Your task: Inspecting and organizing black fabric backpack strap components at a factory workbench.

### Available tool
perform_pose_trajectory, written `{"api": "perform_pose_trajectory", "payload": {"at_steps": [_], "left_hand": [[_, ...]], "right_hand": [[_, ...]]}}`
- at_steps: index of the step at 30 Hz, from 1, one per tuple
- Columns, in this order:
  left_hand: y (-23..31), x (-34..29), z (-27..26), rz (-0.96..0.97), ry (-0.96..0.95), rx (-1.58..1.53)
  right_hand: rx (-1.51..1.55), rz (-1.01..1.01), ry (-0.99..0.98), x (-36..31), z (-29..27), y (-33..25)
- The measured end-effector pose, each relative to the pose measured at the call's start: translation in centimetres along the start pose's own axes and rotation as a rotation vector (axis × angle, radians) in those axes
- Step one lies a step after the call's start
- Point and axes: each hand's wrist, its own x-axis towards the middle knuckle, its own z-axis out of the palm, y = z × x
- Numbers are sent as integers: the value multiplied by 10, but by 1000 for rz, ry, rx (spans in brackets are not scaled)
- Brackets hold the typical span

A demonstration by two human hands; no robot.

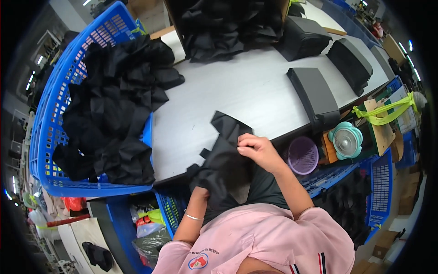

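A piece of black fabric hangs over the near edge of the grey-white table, in front of my body. My right hand pinches it at its right side, with thumb and fingers pressed together. My left hand reaches under or into the lower left part of the cloth; its fingers are hidden by it. To the left, a blue plastic basket holds a heap of similar black fabric pieces, some spilling over its side toward the table.
Several stacks of black pieces stand at the table's right, and a box of black fabric at the far side. Near my right arm are a purple basket and a small turquoise fan. Blue crates flank me below.
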Motion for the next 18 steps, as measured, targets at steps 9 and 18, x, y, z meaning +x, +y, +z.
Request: {"api": "perform_pose_trajectory", "payload": {"at_steps": [9,18], "left_hand": [[34,42,31,67,332,16],[25,-2,109,295,351,736]], "right_hand": [[639,-84,165,47,-33,10],[-302,-201,571,28,-37,60]]}}
